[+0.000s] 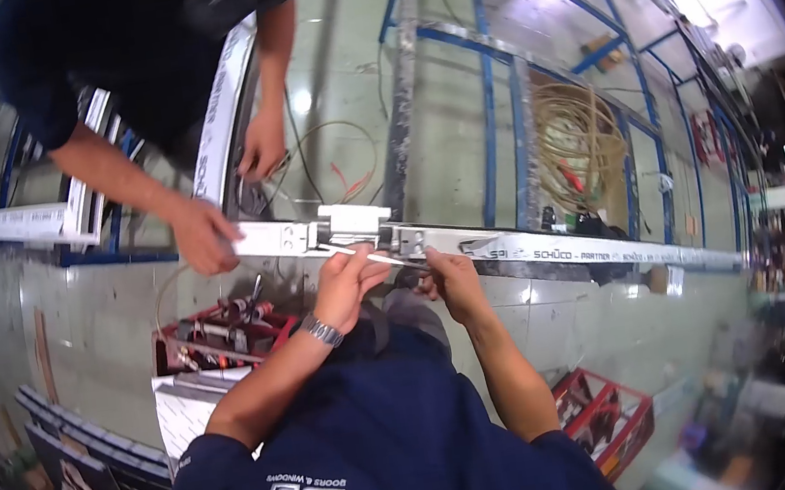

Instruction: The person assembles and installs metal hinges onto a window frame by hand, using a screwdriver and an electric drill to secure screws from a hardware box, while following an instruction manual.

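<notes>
A long white-filmed profile (562,250) runs across the view, with a metal hinge-like fitting (355,220) at its middle. Just below the fitting, my left hand (346,283), with a watch on the wrist, is closed on a thin white strip (339,250) that slants along the profile's near edge. My right hand (455,281) is closed at the profile's near edge, right of the fitting; what its fingers grip is too small to make out. A co-worker's hand (205,238) rests on the profile's left end piece (263,239).
The co-worker's other hand (263,148) hangs near an upright filmed profile (222,114). Blue metal frames (487,84) stand beyond, one holding a coiled hose (577,136). Red tool trays (169,354) lie low at left and right (633,412).
</notes>
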`<state>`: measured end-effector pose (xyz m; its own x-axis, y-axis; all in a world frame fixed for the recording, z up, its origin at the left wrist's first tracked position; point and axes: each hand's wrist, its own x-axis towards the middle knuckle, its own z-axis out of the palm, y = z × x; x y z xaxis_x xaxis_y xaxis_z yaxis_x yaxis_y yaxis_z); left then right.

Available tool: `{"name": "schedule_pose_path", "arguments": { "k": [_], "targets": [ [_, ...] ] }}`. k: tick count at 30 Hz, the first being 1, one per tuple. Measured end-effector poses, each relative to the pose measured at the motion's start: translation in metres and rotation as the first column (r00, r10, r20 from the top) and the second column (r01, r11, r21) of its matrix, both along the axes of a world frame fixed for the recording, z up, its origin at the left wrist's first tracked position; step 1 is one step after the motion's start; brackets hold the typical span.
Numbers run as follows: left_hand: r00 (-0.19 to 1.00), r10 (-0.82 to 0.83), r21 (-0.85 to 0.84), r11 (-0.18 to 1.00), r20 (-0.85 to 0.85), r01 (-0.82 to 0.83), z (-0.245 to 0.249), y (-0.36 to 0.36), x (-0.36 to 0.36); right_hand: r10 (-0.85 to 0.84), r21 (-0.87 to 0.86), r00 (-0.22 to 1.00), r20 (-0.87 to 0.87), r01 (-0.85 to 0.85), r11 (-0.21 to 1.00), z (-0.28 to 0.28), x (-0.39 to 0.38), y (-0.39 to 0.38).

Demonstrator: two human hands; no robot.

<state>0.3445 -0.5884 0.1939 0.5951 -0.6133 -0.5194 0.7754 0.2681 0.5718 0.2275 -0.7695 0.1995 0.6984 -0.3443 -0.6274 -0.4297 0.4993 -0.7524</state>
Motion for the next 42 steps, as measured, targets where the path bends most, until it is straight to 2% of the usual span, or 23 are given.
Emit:
{"name": "schedule_pose_path", "arguments": {
  "k": [4,5,6,8,12,13,15,16,17,18,20,21,22,24,28,29,31,32,33,36,37,39,42],
  "targets": [
    [0.998,0.058,0.017,0.998,-0.024,-0.058,-0.004,-0.003,-0.003,0.007,-0.042,0.998,-0.070,-0.010,0.999,0.007,-0.003,0.005],
    [0.997,0.067,0.020,0.998,-0.022,-0.067,-0.006,-0.003,-0.003,0.008,-0.335,1.000,0.001,-0.007,0.942,0.003,-0.005,0.008],
    [0.997,0.069,0.008,0.998,-0.027,-0.069,-0.007,-0.002,-0.003,0.123,-0.618,0.992,0.034,-0.076,0.782,0.006,-0.008,0.009],
    [0.997,0.070,-0.019,0.997,-0.037,-0.071,-0.006,-0.002,-0.002,0.354,-0.969,0.935,-0.005,-0.092,0.231,0.019,-0.012,0.004],
    [0.994,0.076,-0.017,0.997,-0.083,-0.077,-0.002,-0.003,0.000,0.459,-0.997,0.885,-0.073,-0.067,-0.029,0.013,-0.005,-0.015],
    [0.994,0.064,-0.008,0.998,-0.085,-0.065,-0.005,-0.003,0.001,0.494,-0.997,0.866,-0.072,-0.079,-0.008,0.011,-0.003,-0.018],
    [0.995,0.057,-0.010,0.998,-0.077,-0.058,-0.011,-0.004,0.003,0.384,-0.805,0.919,-0.093,-0.296,0.514,-0.002,-0.004,-0.017],
    [0.996,0.054,-0.011,0.998,-0.072,-0.055,-0.012,-0.005,0.003,0.334,-0.596,0.934,-0.129,-0.343,0.726,-0.004,-0.004,-0.014],
    [0.997,0.055,-0.003,0.998,-0.057,-0.055,-0.012,-0.006,0.004,0.142,-0.124,0.990,-0.016,-0.143,0.982,-0.005,-0.003,-0.009],
    [0.998,0.053,0.007,0.999,-0.045,-0.053,-0.013,-0.006,0.003,0.107,0.008,0.994,-0.017,-0.107,0.994,-0.005,-0.002,-0.010],
    [0.998,0.053,0.035,0.998,-0.035,-0.051,-0.011,-0.005,-0.001,0.036,0.269,0.999,-0.035,-0.026,0.963,0.000,-0.001,-0.011],
    [0.998,0.059,0.050,0.997,-0.031,-0.057,-0.010,-0.006,-0.001,0.056,0.153,0.996,-0.065,-0.046,0.987,0.007,-0.002,-0.010],
    [0.997,0.067,0.065,0.996,-0.026,-0.065,-0.009,-0.006,0.000,0.090,-0.177,0.996,-0.024,-0.093,0.980,0.011,-0.003,-0.005],
    [0.996,0.081,0.060,0.995,-0.020,-0.080,-0.008,-0.007,0.000,0.187,-0.745,0.982,0.016,-0.113,0.657,0.017,-0.005,0.006],
    [0.996,0.082,0.073,0.994,-0.033,-0.079,-0.011,-0.003,-0.003,0.457,-0.947,0.889,0.028,-0.122,0.296,0.030,-0.003,0.004],
    [0.996,0.078,0.076,0.994,-0.032,-0.075,-0.011,-0.004,-0.002,0.403,-0.889,0.915,0.029,-0.161,0.429,0.020,-0.004,0.000],
    [0.997,0.073,0.023,0.997,-0.038,-0.073,-0.012,-0.004,-0.002,0.142,-0.295,0.989,0.044,-0.123,0.948,0.007,-0.001,-0.003],
    [0.997,0.073,-0.003,0.997,-0.039,-0.073,-0.012,-0.003,-0.002,0.024,0.093,0.999,-0.024,-0.021,0.995,0.005,0.002,-0.004],
    [0.997,0.068,-0.002,0.998,-0.036,-0.069,-0.012,-0.003,-0.002,0.000,0.197,0.997,-0.074,0.015,0.980,0.005,0.003,-0.003],
    [0.996,0.079,0.010,0.997,-0.036,-0.079,-0.012,-0.002,-0.001,0.009,-0.128,0.998,-0.066,-0.018,0.992,0.008,0.000,0.005],
    [0.995,0.093,0.021,0.996,-0.045,-0.092,-0.009,-0.003,-0.001,0.081,-0.449,0.996,-0.027,-0.084,0.889,0.016,-0.001,0.009],
    [0.994,0.101,0.032,0.994,-0.049,-0.100,-0.006,-0.003,-0.001,0.242,-0.910,0.970,-0.028,-0.125,0.395,0.033,-0.004,0.015],
    [0.996,0.081,0.038,0.996,-0.048,-0.079,-0.007,-0.002,-0.001,0.362,-0.977,0.931,-0.041,-0.113,0.179,0.023,-0.006,0.004]
  ]
}}
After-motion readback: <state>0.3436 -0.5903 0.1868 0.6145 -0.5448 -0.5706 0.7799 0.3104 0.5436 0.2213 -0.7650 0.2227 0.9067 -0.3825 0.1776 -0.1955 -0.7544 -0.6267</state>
